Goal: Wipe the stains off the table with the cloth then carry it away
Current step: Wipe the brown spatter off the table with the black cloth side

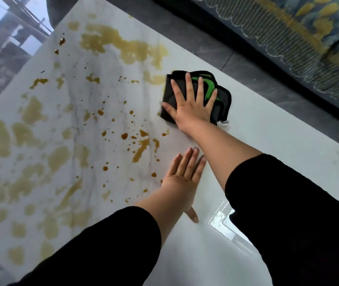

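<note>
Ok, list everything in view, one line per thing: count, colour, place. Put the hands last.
table: one, white with grey veins, fills most of the view
stains: many, yellow-brown smears and darker amber drops, across the table's left and middle
cloth: one, black with green, folded, on the table near its far edge
floor: dark grey tiles, beyond the table's far edge
patterned fabric: one, blue-grey with yellow, top right corner
sleeves: two, black, bottom of the view
left hand: one, flat on the table, fingers straight, beside the nearer stains
right hand: one, fingers spread, presses on the cloth
</note>
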`<action>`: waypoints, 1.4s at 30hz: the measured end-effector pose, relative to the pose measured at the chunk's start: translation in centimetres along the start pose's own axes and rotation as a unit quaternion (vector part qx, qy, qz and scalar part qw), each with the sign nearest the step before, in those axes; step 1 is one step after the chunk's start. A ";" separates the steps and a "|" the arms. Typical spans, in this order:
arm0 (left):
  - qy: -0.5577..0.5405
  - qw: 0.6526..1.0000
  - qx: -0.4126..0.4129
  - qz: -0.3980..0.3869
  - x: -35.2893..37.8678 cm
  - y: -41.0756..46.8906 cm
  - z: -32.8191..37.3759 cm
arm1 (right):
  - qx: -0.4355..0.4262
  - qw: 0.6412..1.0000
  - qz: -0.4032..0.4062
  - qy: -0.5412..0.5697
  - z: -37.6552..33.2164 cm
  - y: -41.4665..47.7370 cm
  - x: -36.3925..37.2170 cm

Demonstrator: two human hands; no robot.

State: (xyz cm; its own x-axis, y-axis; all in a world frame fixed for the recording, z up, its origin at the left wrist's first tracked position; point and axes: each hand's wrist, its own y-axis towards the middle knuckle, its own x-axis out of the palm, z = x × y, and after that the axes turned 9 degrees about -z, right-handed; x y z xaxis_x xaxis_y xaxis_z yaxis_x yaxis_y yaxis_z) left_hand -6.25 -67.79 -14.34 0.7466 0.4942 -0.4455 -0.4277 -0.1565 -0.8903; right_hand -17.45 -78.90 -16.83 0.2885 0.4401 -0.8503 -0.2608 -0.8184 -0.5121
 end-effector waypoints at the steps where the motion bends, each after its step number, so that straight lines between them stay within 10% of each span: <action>1: -0.003 1.000 0.000 0.001 0.0 0.0 0.0 | -0.015 1.000 -0.001 -0.002 0.3 -0.2 0.0; 10: -0.031 0.999 0.003 0.025 -0.1 -0.6 -0.1 | 0.012 1.000 -0.024 -0.009 11.4 -5.4 1.2; 26: -0.001 0.999 -0.031 0.037 -0.1 -0.4 0.4 | 0.043 0.999 0.006 0.009 9.5 -10.0 4.7; 36: -0.112 0.952 0.054 0.281 4.0 -4.4 -2.3 | 0.094 0.994 -0.015 0.056 6.7 -16.2 8.7; 42: -0.213 0.916 -0.031 0.338 8.6 -9.8 -8.0 | 0.083 0.986 -0.105 0.097 -1.0 -21.0 11.7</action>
State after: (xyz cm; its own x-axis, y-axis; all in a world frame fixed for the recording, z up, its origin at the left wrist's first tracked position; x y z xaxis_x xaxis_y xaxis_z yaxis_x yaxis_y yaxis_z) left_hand 8.43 -68.82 -10.22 0.0483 0.5532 -0.8317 -0.6797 -0.5919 -0.4332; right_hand -7.66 -56.94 -15.88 0.5195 0.5016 -0.6918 -0.3184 -0.6376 -0.7015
